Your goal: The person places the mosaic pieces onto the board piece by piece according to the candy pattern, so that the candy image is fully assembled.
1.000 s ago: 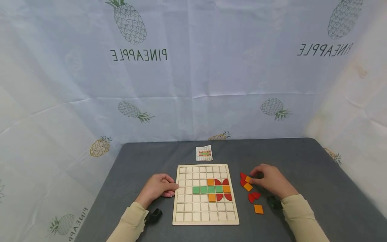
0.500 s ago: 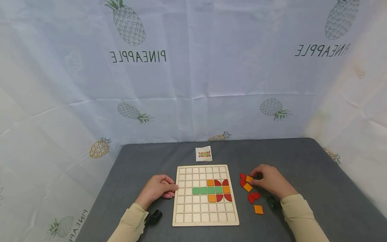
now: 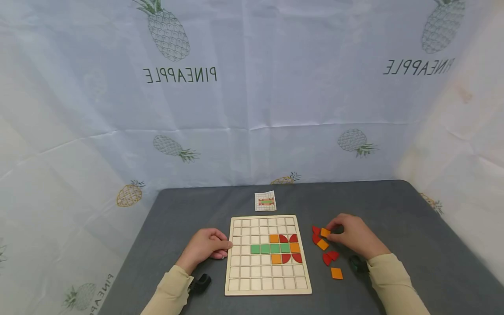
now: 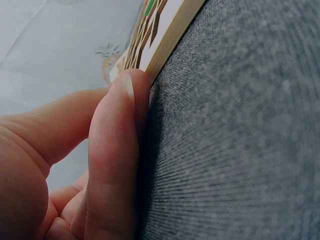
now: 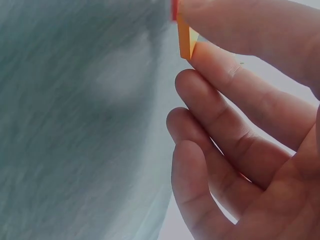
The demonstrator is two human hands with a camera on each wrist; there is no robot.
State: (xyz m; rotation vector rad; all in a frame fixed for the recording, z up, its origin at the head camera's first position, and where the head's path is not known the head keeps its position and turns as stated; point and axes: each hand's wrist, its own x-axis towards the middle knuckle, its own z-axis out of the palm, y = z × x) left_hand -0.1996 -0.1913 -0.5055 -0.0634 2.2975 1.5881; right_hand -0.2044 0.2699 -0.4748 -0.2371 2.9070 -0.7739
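In the head view, a pale wooden grid board (image 3: 245, 272) lies on the table, with green squares (image 3: 265, 248), orange squares (image 3: 276, 258) and red quarter-round pieces in several cells. My left hand (image 3: 205, 246) holds the board's left edge; thumb and forefinger meet there in the left wrist view, at the board's side (image 4: 176, 42). Over the loose pieces to the right, my right hand (image 3: 355, 236) pinches an orange square tile (image 3: 325, 232) between thumb and forefinger. The right wrist view shows that tile (image 5: 185, 40) on edge, the other fingers loosely bent below.
Beside the right hand lie loose red pieces (image 3: 327, 259) and orange squares, one (image 3: 336, 273) nearer the front. A small pattern card (image 3: 265, 201) lies behind the board. A cloth with pineapple prints (image 3: 248, 96) hangs round the grey table (image 3: 212, 205).
The pinched orange tile has shifted very slightly to the right, apart from the red piece beside it. The left hand stays at the board; the head view has tilted slightly.
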